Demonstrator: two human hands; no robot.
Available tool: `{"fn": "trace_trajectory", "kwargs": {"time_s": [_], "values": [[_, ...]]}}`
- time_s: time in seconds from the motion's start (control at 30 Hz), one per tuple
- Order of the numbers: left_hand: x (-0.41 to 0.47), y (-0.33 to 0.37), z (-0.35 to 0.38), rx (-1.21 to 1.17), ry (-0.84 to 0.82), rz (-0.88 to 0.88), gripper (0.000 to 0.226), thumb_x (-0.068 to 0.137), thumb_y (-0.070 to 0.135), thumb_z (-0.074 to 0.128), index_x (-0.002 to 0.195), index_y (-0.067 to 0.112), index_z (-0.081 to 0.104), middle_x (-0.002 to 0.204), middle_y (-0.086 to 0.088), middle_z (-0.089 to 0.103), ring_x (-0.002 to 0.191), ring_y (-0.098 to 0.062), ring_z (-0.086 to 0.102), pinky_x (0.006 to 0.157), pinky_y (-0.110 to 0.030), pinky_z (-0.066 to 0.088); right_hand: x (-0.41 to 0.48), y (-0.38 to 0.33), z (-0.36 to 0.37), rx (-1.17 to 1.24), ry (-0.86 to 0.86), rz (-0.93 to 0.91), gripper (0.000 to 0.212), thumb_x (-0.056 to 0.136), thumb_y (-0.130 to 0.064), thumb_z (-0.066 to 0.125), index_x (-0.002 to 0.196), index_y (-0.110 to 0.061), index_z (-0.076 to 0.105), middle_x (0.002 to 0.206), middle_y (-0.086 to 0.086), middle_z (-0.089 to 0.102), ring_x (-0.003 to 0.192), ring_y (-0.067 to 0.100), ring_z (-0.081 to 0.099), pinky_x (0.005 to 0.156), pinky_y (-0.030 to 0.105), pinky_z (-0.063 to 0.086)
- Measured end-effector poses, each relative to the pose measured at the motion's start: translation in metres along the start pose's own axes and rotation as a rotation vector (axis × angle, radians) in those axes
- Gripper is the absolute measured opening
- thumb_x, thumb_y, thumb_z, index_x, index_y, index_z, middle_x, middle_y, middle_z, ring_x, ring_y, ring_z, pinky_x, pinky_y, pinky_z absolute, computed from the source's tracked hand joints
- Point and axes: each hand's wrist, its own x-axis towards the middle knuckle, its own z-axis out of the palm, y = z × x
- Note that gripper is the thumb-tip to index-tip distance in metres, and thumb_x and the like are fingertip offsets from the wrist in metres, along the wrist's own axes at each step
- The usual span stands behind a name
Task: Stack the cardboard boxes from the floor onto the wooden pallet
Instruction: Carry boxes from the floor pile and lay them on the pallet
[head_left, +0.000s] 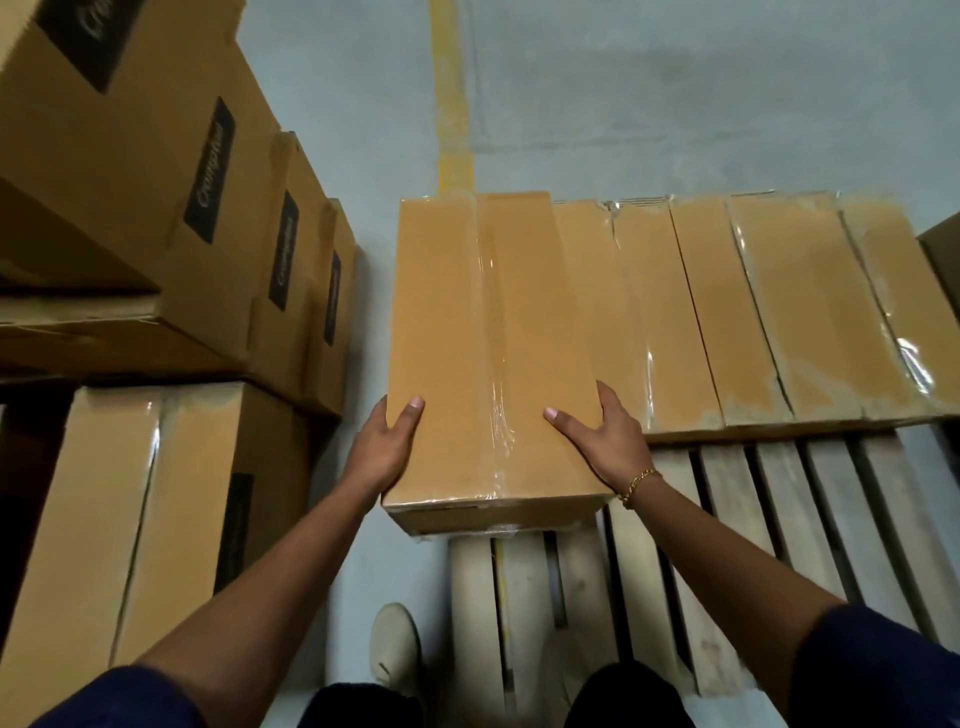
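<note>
I hold the cardboard box (493, 353) in the middle of my view, long side pointing to 12 o'clock, with clear tape along its top seam. My left hand (387, 447) grips its near left edge and my right hand (605, 441) grips its near right edge. Both thumbs lie flat on the lid; the fingers (609, 402) go down the sides and are mostly hidden, so I see only their first part. The box is over the left end of the wooden pallet (779, 519), and its near end hides the slats below. I cannot tell if it already rests there or is a little lifted.

At 3 o'clock from it, just beside, a row of taped boxes (753, 312) lies on the pallet; the last one is cut off by the frame edge. At 9 to 10 o'clock stands a stack of boxes (156, 182), cut off at the top, with black labels (210, 171). The script on them is white, but too blurred for me to read surely. At 12 o'clock a yellow line (452, 104) runs on the grey floor (675, 104). At 6 o'clock one pale shoe (395, 649) shows. A gold bracelet (636, 480) is on the right wrist.
</note>
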Motion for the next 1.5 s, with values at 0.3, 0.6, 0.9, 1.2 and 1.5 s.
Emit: {"fn": "trace_trajectory", "kwargs": {"time_s": [0.3, 0.6, 0.9, 1.2, 1.5], "values": [[0.079, -0.077, 0.074, 0.073, 0.027, 0.024, 0.078, 0.088, 0.083, 0.039, 0.150, 0.035, 0.040, 0.144, 0.000, 0.057, 0.128, -0.030, 0.055, 0.109, -0.054, 0.044, 0.070, 0.097, 0.067, -0.210, 0.132, -0.065, 0.105, 0.071, -0.091, 0.043, 0.150, -0.023, 0.036, 0.156, -0.004, 0.037, 0.143, 0.021, 0.030, 0.114, 0.050, 0.028], [0.112, -0.137, 0.127, 0.005, 0.015, 0.045, 0.069, 0.094, 0.073, 0.039, 0.152, 0.036, 0.036, 0.142, 0.002, 0.058, 0.125, -0.028, 0.058, 0.108, -0.050, 0.046, 0.106, 0.173, 0.101, -0.475, 0.123, -0.179, 0.088, 0.089, -0.079, 0.032, 0.157, -0.024, 0.024, 0.167, -0.010, 0.007, 0.153, 0.014, 0.004, 0.120, 0.047, 0.007], [0.118, -0.160, 0.146, -0.041, 0.020, 0.053, 0.065, 0.095, 0.070, 0.040, 0.152, 0.040, 0.032, 0.133, 0.006, 0.058, 0.117, -0.027, 0.061, 0.102, -0.048, 0.050, 0.111, 0.195, 0.092, -0.673, -0.020, -0.310, 0.103, 0.083, -0.088, 0.023, 0.161, -0.023, 0.003, 0.168, -0.008, -0.011, 0.154, 0.017, -0.010, 0.122, 0.046, 0.003], [0.116, -0.174, 0.155, -0.037, 0.079, 0.029, 0.074, 0.093, 0.067, 0.051, 0.154, 0.033, 0.029, 0.136, -0.001, 0.062, 0.113, -0.026, 0.063, 0.095, -0.038, 0.051, 0.110, 0.201, 0.069, -0.994, -0.296, -0.404, 0.159, 0.043, -0.110, 0.033, 0.153, -0.014, -0.028, 0.157, 0.000, -0.041, 0.147, 0.024, -0.034, 0.123, 0.049, -0.005], [0.134, -0.163, 0.159, -0.079, 0.128, 0.034, 0.071, 0.093, 0.066, 0.052, 0.153, 0.033, 0.031, 0.135, 0.000, 0.062, 0.111, -0.025, 0.064, 0.095, -0.040, 0.053, 0.113, 0.189, 0.064, -1.009, -0.198, -0.416, 0.148, 0.048, -0.108, 0.030, 0.159, -0.018, -0.009, 0.166, -0.004, -0.017, 0.153, 0.022, -0.004, 0.120, 0.047, 0.014]]}}
